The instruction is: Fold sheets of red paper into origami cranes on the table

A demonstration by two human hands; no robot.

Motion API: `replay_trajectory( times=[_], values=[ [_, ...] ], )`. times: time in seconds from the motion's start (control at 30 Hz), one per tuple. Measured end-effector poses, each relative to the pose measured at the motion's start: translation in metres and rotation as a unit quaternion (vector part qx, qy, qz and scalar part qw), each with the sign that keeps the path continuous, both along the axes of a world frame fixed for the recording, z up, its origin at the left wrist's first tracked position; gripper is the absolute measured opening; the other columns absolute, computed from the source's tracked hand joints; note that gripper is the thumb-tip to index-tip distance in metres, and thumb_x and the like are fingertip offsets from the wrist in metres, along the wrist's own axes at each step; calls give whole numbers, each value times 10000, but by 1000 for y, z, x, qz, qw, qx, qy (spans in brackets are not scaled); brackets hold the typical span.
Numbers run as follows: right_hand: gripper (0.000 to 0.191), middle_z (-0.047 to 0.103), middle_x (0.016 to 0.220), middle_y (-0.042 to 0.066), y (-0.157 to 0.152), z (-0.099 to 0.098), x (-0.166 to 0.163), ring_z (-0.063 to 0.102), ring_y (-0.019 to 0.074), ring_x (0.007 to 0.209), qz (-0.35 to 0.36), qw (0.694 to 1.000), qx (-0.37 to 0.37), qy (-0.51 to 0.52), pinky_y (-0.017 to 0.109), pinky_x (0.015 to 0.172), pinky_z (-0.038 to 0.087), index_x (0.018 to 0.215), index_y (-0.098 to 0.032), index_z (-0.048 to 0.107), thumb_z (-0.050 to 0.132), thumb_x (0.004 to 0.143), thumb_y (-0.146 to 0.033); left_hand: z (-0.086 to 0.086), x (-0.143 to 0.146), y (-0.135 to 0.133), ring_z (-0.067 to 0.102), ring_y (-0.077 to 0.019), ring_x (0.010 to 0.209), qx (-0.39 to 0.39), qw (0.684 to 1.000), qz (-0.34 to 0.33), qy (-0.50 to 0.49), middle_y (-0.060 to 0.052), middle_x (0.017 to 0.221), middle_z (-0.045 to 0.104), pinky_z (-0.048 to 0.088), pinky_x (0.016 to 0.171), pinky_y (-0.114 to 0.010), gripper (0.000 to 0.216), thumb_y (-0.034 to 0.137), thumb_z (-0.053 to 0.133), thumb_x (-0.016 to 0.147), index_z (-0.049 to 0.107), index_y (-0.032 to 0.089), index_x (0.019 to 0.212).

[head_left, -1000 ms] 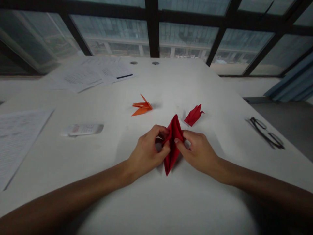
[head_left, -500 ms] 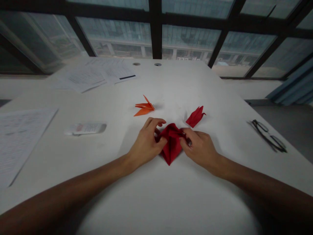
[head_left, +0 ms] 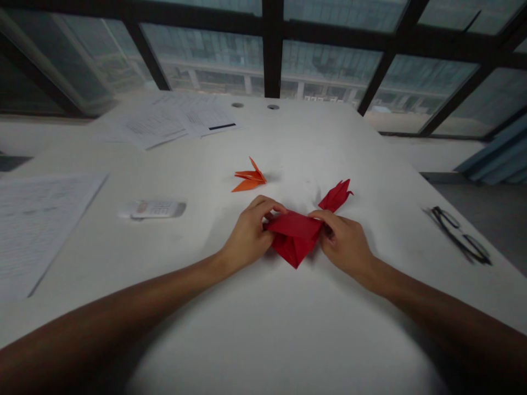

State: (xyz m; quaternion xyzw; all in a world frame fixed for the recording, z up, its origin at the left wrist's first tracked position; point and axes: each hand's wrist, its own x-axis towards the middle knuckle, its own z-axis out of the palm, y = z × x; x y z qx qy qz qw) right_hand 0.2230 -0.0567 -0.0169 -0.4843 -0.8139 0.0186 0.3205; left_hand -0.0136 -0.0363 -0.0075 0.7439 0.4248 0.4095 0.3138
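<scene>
A sheet of red origami paper (head_left: 295, 233), partly folded with its point toward me, lies between my hands over the white table. My left hand (head_left: 253, 227) pinches its left edge, thumb below and fingers above. On the opposite side my right hand (head_left: 343, 238) grips the right edge, its index finger laid along the top. A broad flap spans the upper part of the paper, with an open pocket under it. Just beyond my right hand lies a folded red paper crane (head_left: 335, 196). An orange paper crane (head_left: 252, 178) rests farther off, ahead of my left hand.
A white packet (head_left: 154, 209) lies on the table (head_left: 263, 329) at the left, near a printed sheet (head_left: 45, 225). More printed papers (head_left: 164, 120) spread at the back left. Black-framed eyeglasses (head_left: 461, 236) sit by the right edge. Windows stand behind the table.
The upper layer of the red paper now shows as a wide flat flap where a peaked, creased opening was. Both hands keep their hold at its sides. The view has shifted slightly.
</scene>
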Motion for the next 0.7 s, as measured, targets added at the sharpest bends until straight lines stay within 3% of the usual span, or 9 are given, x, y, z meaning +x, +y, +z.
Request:
replay_trajectory(
  times=[0.1,0.23,0.33,0.43,0.6,0.7],
  values=[
    [362,794,998,29,3,-3,4,736,192,802,24,998,-42,36,302,735,558,1150,-222,698,528,878,-54,-1,-4,2,637,-163,959,25,999,-22,-5,-34,1031,634,539,833,-303,436,-73,496,695,709,202,956],
    [329,782,1033,61,1,-4,7,719,230,925,52,999,-6,10,376,876,564,1152,-211,708,513,924,-75,-1,-11,4,656,-175,1016,15,999,-49,-6,-44,1087,672,552,875,-327,465,-54,468,724,734,209,999],
    [328,779,989,65,0,-3,8,700,247,908,56,998,10,-19,413,889,558,1143,-221,721,516,930,-79,1,-13,4,668,-193,1031,1,998,-59,4,-69,1160,664,576,821,-321,454,-7,487,740,744,203,1050],
    [318,774,975,62,1,-3,8,680,255,915,61,997,-4,-45,433,898,550,1113,-233,742,549,911,-82,3,-14,3,668,-206,1024,10,995,-63,73,-78,1210,647,582,813,-327,439,39,549,736,743,204,1094],
    [330,740,1181,91,1,-3,9,651,291,1080,65,995,-44,-56,481,956,540,1056,-209,761,596,814,-58,14,-16,-4,595,-282,1180,76,962,-130,229,-93,1253,653,496,1059,-453,396,143,631,783,731,192,1163],
    [234,708,1298,114,-4,0,6,625,324,1186,60,996,-24,-59,523,1011,512,1014,-192,761,614,851,-112,18,-15,-8,579,-311,1182,98,941,-131,297,-95,1224,676,477,1028,-500,287,305,612,912,710,190,1156]
  ],
)
